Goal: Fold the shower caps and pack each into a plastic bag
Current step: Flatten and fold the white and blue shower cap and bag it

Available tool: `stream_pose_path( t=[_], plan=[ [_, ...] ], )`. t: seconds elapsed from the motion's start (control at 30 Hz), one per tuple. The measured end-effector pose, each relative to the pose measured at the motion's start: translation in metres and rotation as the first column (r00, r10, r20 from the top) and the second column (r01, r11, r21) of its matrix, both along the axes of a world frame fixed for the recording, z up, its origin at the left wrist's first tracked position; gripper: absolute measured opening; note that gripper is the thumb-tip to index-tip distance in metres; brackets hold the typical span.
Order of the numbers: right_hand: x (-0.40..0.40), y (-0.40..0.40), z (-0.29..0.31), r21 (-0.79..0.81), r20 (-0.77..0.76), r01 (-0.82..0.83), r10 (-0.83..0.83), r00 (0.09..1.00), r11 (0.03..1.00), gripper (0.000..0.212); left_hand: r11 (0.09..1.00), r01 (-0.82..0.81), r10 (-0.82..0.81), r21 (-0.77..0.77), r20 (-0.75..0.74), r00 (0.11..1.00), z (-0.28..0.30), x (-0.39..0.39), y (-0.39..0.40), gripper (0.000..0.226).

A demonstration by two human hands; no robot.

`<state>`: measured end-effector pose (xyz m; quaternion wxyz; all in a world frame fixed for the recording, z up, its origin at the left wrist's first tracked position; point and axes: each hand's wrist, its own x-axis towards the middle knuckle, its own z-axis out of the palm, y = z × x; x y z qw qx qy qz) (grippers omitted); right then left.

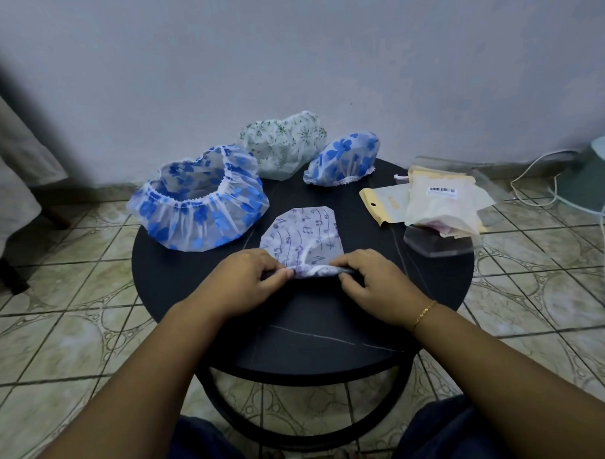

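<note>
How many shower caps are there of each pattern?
Blue flower shower caps: 2, a big open one and a smaller one
Green flower shower cap: 1
Purple music-note shower cap: 1, pinched at its near edge by the left hand and the right hand
Total: 4 shower caps

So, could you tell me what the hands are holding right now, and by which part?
Both hands, left hand and right hand, pinch the music-note shower cap at the two ends of its rolled near edge.
</note>
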<state>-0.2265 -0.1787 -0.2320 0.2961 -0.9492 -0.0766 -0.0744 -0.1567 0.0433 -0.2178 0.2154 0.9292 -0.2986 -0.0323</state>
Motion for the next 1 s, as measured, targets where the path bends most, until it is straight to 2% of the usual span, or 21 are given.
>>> stream_pose_path(
  t=[0.13, 0.23, 0.43, 0.57, 0.83, 0.93, 1.0],
  plan=[
    [0.004, -0.002, 0.001, 0.152, -0.065, 0.087, -0.078, 0.995, 0.985, 0.018, 0.974, -0.123, 0.087, -0.19, -0.185, 0.979, 0.003, -0.002, 0.002, 0.019],
    [0.006, -0.004, 0.002, 0.246, -0.116, 0.149, -0.123, 0.986, 0.958, 0.012, 0.96, -0.174, 0.12, -0.221, -0.237, 0.964, 0.004, -0.001, 0.003, 0.024],
    [0.012, 0.002, 0.005, 0.269, -0.216, 0.225, -0.169, 0.962, 0.937, 0.018, 0.893, -0.342, 0.242, -0.291, -0.329, 0.913, 0.006, 0.002, -0.003, 0.016],
    [0.02, 0.007, 0.006, 0.248, -0.242, 0.292, -0.232, 0.942, 0.924, 0.018, 0.863, -0.422, 0.31, -0.276, -0.37, 0.876, 0.008, 0.002, -0.007, 0.02],
    [0.025, 0.011, 0.007, 0.165, -0.273, 0.379, -0.327, 0.905, 0.91, 0.016, 0.832, -0.509, 0.422, -0.221, -0.345, 0.838, 0.003, 0.004, -0.013, 0.027],
    [0.023, 0.014, 0.006, 0.045, -0.253, 0.38, -0.357, 0.899, 0.924, 0.018, 0.825, -0.536, 0.466, -0.18, -0.319, 0.825, 0.003, 0.004, -0.017, 0.027],
    [0.02, 0.015, 0.003, -0.05, -0.166, 0.369, -0.372, 0.913, 0.928, 0.024, 0.836, -0.537, 0.496, -0.114, -0.262, 0.828, 0.002, 0.003, -0.017, 0.027]
  ],
)
